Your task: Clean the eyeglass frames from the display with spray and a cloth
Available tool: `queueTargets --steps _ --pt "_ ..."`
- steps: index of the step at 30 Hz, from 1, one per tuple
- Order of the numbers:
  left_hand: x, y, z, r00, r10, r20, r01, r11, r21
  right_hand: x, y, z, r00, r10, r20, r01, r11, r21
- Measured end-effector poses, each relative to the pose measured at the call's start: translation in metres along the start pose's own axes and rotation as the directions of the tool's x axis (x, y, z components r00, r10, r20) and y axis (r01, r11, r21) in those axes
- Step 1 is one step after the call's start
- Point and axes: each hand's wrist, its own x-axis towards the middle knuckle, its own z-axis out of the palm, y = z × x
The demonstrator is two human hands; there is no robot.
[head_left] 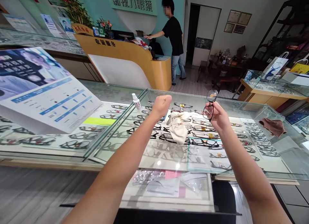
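Note:
My right hand [217, 116] is closed around a pair of black-framed glasses [210, 103], held upright above the glass display counter [241, 159]. My left hand [161, 104] is curled into a fist over the counter; nothing shows in it. Between my two hands a crumpled cream cloth [178, 127] lies on the glass. A small white spray bottle [136, 102] stands to the left of my left hand. Rows of spectacle frames lie under the glass.
A tilted poster board [43, 88] sits on the counter at left. A brown cloth [272, 126] lies at far right. Behind, a person in a black shirt [172, 37] stands at a yellow reception desk [135, 61]. Dark shelves and paper bags stand at right.

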Motion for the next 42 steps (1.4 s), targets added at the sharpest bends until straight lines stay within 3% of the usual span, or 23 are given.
queueTargets --steps 6,17,27,36,42 --pt "-0.008 0.004 0.014 0.979 -0.016 0.202 0.013 1.0 0.02 0.001 0.003 -0.001 1.0 0.01 -0.007 -0.01 1.0 -0.003" --pt "-0.009 0.008 0.014 0.962 -0.096 0.255 0.09 0.995 0.035 0.001 0.002 -0.001 1.0 0.01 -0.002 -0.01 1.0 0.008" --pt "-0.011 0.013 0.01 0.9 -0.16 0.405 0.067 0.97 0.233 0.002 0.003 -0.002 1.0 -0.005 -0.001 0.005 1.0 -0.001" --pt "-0.012 0.016 0.007 0.854 -0.239 0.463 -0.063 0.834 0.548 0.002 0.003 -0.002 1.0 0.002 0.014 -0.002 1.0 0.003" --pt "-0.013 0.011 0.007 0.851 -0.251 0.461 -0.088 0.798 0.596 0.002 0.002 -0.001 1.0 0.007 0.004 -0.007 1.0 -0.001"
